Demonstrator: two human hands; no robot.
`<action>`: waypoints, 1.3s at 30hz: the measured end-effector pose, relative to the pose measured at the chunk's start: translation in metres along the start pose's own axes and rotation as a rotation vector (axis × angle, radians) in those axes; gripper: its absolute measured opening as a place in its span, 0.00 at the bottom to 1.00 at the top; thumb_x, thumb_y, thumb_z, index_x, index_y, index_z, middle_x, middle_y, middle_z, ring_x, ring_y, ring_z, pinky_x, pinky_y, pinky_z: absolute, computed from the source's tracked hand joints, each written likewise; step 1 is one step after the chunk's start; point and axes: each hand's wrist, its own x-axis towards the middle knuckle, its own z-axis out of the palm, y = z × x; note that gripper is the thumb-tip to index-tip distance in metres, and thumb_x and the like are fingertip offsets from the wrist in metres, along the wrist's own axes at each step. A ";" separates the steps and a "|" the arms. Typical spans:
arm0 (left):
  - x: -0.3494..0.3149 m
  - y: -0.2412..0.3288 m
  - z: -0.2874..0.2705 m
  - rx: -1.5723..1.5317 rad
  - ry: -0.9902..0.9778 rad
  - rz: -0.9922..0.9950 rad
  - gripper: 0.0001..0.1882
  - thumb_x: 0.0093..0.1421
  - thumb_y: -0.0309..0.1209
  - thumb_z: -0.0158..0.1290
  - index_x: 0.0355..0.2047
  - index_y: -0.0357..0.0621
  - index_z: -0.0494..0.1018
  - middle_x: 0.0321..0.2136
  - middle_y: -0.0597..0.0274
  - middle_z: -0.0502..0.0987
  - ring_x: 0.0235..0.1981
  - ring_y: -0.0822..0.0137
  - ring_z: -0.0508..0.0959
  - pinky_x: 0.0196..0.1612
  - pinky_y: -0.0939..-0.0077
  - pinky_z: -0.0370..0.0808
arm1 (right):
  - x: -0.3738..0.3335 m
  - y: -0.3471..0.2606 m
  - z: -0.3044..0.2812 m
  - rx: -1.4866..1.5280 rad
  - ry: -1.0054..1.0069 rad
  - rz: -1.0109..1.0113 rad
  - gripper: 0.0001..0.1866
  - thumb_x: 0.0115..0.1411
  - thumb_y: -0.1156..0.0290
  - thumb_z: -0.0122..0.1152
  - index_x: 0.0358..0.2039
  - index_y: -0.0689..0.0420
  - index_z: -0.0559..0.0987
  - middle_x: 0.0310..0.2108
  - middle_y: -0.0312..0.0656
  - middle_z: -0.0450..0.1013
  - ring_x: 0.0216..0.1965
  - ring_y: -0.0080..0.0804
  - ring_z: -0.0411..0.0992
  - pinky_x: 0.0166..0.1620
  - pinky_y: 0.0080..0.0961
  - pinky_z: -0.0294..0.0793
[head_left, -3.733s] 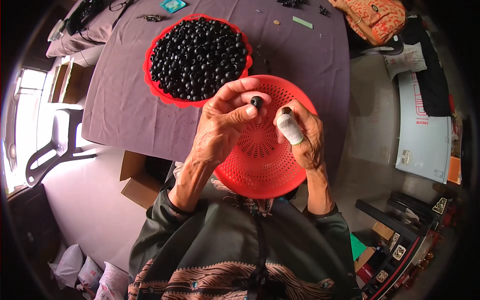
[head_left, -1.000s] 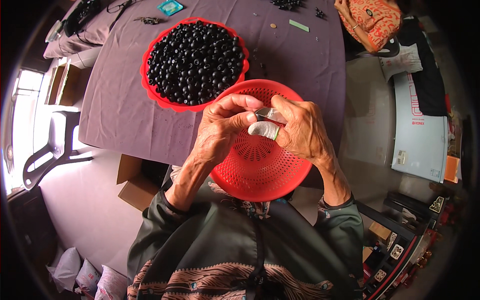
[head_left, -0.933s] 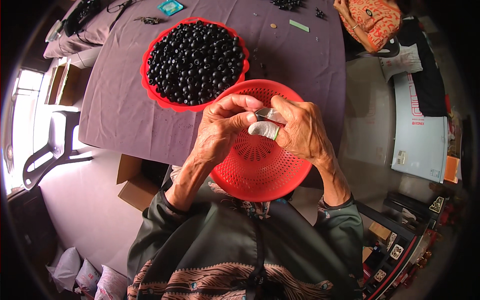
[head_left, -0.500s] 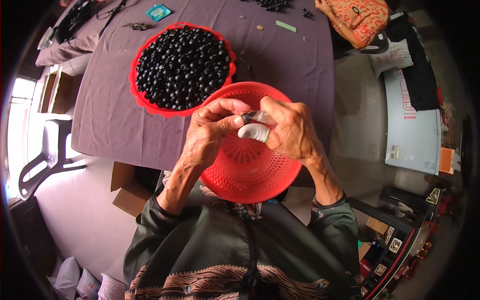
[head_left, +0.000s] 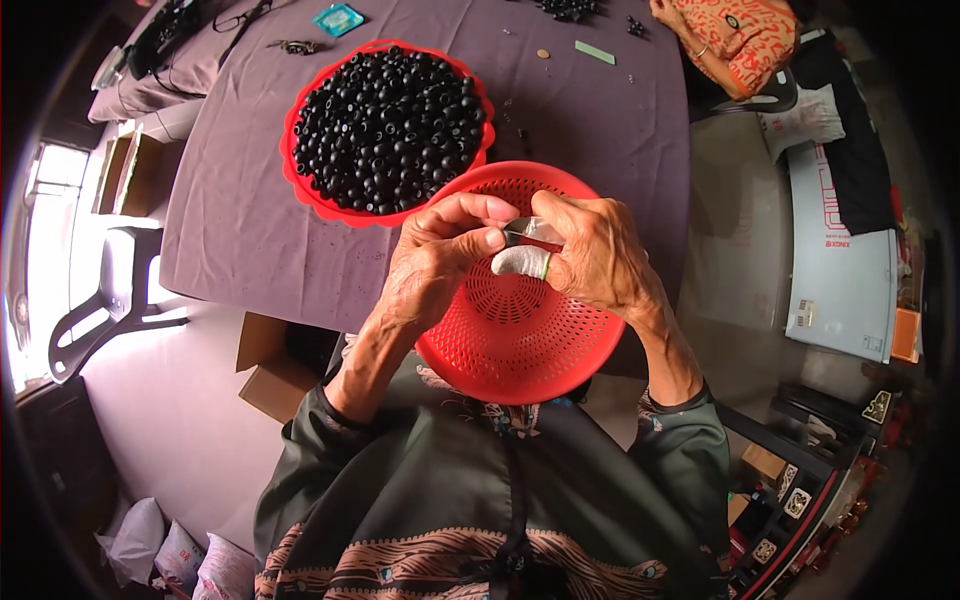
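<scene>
Over the red perforated basket (head_left: 520, 370), both my hands meet at chest height. My left hand (head_left: 435, 255) pinches a small black piece (head_left: 513, 238) between thumb and forefinger; most of it is hidden by the fingertips. My right hand (head_left: 605, 250) is closed on a thin, shiny, blade-like strip (head_left: 541, 231), its end against the black piece. A white knitted finger cover (head_left: 520, 262) with a green edge sits on a digit of that hand. Beyond the basket, a red scalloped bowl (head_left: 300, 195) is heaped with small black round caps (head_left: 390, 130).
A purple cloth covers the table (head_left: 240, 240). On it lie a blue packet (head_left: 338, 19), a green strip (head_left: 595, 52) and black pieces (head_left: 570, 8). Another person's arm (head_left: 715, 70) rests at the far right. An open cardboard box (head_left: 275, 385) and a dark chair (head_left: 110, 290) stand left.
The whole view has shifted, so the table and bowl appear farther right. Between my fingers, less of the black piece shows and the shiny strip has turned slightly. Both hands keep their grip.
</scene>
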 end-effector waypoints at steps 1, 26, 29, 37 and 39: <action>0.000 -0.001 -0.001 0.013 -0.004 0.008 0.09 0.53 0.21 0.54 0.36 0.39 0.73 0.31 0.64 0.75 0.32 0.74 0.74 0.38 0.81 0.72 | 0.000 0.000 0.000 0.010 -0.007 0.002 0.27 0.42 0.49 0.66 0.19 0.59 0.65 0.16 0.43 0.69 0.18 0.43 0.70 0.21 0.32 0.68; 0.003 -0.012 -0.005 -0.150 -0.052 -0.006 0.10 0.53 0.20 0.53 0.37 0.37 0.72 0.32 0.62 0.75 0.33 0.71 0.75 0.40 0.77 0.74 | -0.007 0.002 -0.002 0.014 0.013 0.016 0.28 0.44 0.46 0.63 0.18 0.59 0.64 0.13 0.43 0.66 0.16 0.42 0.68 0.20 0.32 0.66; 0.000 -0.010 -0.002 -0.125 -0.015 -0.037 0.09 0.53 0.20 0.52 0.36 0.38 0.72 0.32 0.62 0.75 0.33 0.72 0.75 0.39 0.78 0.73 | -0.006 0.007 0.007 0.017 0.023 -0.020 0.29 0.43 0.45 0.63 0.18 0.59 0.64 0.14 0.43 0.66 0.16 0.42 0.68 0.20 0.32 0.66; 0.001 -0.010 -0.004 -0.060 -0.023 -0.012 0.08 0.54 0.20 0.52 0.35 0.38 0.72 0.32 0.63 0.75 0.33 0.72 0.75 0.39 0.79 0.73 | -0.006 0.007 0.009 0.019 -0.023 0.011 0.27 0.44 0.47 0.64 0.19 0.59 0.65 0.15 0.43 0.67 0.17 0.43 0.68 0.21 0.33 0.66; 0.000 -0.010 -0.004 -0.048 -0.024 0.005 0.08 0.54 0.20 0.52 0.35 0.38 0.72 0.32 0.62 0.75 0.33 0.72 0.75 0.39 0.79 0.73 | -0.006 0.005 0.009 0.034 -0.024 0.007 0.27 0.44 0.47 0.64 0.19 0.59 0.65 0.15 0.43 0.67 0.17 0.43 0.68 0.21 0.33 0.66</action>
